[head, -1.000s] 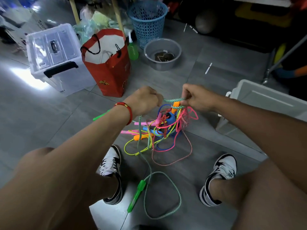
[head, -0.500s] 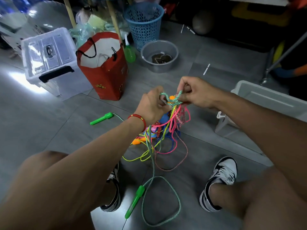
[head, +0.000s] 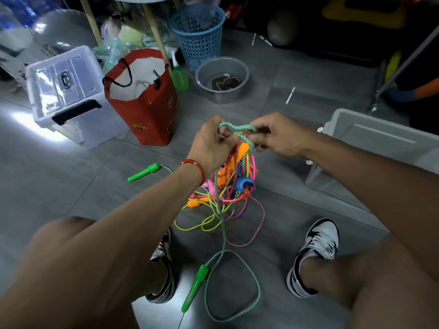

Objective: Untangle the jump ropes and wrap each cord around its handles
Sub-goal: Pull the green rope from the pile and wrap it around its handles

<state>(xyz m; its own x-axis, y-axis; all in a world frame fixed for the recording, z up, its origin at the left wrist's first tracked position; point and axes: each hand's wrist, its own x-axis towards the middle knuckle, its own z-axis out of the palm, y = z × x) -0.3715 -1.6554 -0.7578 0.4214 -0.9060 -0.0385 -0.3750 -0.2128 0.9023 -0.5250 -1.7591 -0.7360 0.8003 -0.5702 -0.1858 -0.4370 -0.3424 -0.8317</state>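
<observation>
Your left hand [head: 209, 146] and right hand [head: 278, 136] meet at frame centre, both lifted above the floor [head: 297, 96]. Each pinches the green braided cord [head: 237, 127], which arches in a short loop btwn them; left fingers [head: 224, 134] curl round its left end, right fingers [head: 257, 138] curl round the right end. A red bracelet [head: 193, 163] sits on your left wrist.

Hanging just below both hands is the tangle of jump ropes [head: 228, 191]: pink, yellow, red, blue cords wound together w/ an orange handle [head: 240, 153] near the top, a blue handle [head: 244, 184] mid-right and a pink handle [head: 209, 186] at left. Its lower loops touch the floor btwn your shoes.

The green cord runs down out of the tangle to lower centre, makes a big loop on the floor and ends at a green handle [head: 194, 287] lying near your left shoe [head: 162, 269]. A second green handle [head: 142, 172] lies left of centre, apart from the tangle, cord trailing behind your left wrist. Right shoe [head: 313, 255] is at lower right.

Upper left: clear lidded storage box [head: 64, 89]. Beside it, red paper bag [head: 145, 103], upright. Upper centre: blue mesh basket [head: 197, 34], grey basin [head: 222, 79] in front of it, green bottle [head: 179, 76] btwn bag and basin. Right edge: grey plastic bin [head: 380, 138].
</observation>
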